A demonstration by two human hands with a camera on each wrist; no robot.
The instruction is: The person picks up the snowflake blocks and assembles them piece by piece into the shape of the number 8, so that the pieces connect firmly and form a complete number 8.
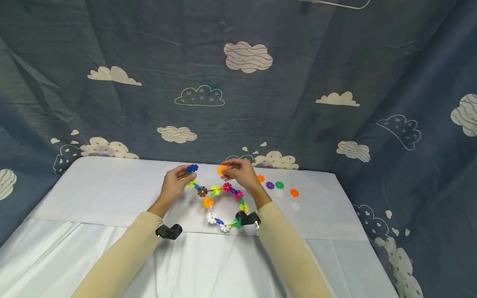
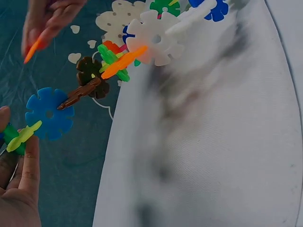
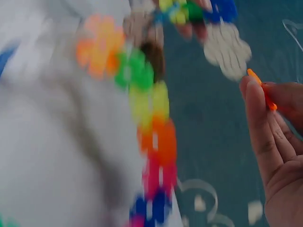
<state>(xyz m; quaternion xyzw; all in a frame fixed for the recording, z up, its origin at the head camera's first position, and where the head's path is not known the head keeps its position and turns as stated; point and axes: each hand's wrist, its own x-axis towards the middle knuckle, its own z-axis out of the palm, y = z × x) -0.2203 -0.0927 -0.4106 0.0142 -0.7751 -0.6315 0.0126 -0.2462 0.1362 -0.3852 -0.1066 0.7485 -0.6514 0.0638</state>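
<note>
Orange notched plastic disc (image 1: pixel 221 169), pinched by the fingers of the right hand (image 1: pixel 241 173), sits near mid-frame, right of and apart from the dark-blue notched plastic disc (image 1: pixel 192 168) ending the multicoloured plastic chain (image 1: pixel 215 190) that the left hand (image 1: pixel 174 182) pinches.

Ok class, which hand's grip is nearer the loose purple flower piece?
Right. In the head view, the right grip, pinching an orange piece, is up and left of the purple flower piece; the left grip, holding the chain, is farther left.
</note>
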